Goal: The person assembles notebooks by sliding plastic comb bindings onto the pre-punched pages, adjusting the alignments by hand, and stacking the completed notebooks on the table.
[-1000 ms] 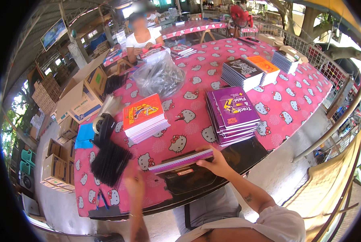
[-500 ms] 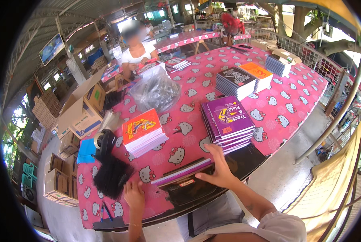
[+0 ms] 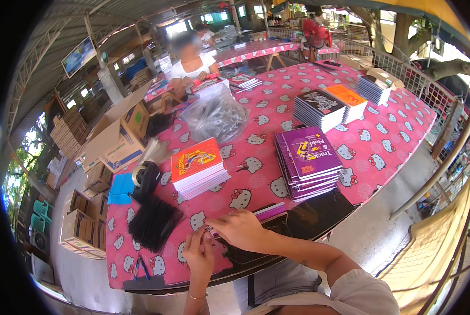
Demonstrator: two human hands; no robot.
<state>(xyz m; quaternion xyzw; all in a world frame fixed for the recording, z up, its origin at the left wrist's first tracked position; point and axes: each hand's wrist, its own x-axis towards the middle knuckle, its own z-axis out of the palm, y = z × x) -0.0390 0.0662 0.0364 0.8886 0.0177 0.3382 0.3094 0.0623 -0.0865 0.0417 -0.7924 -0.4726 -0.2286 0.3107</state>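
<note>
A purple spiral notebook lies at the near table edge on a black board, its spine towards me. My right hand reaches across it from the right, covering much of its length. Bent left, its fingers pinch at the notebook's left end. There my left hand meets it, thumb and fingers pressed together at the same corner. The fingers hide the end of the coil. Beyond my right hand stands a stack of purple notebooks. A stack of red-orange notebooks is farther left.
Left of my hands are black coil bristles, a tape dispenser and pens. A clear plastic bag and an open carton lie beyond. Black and orange notebooks stand farther right. Across the table, a person handles notebooks.
My right hand has moved left from the notebook's right end to its left end, and my left hand has come in to meet it. Both have closed there. The view has shifted slightly.
</note>
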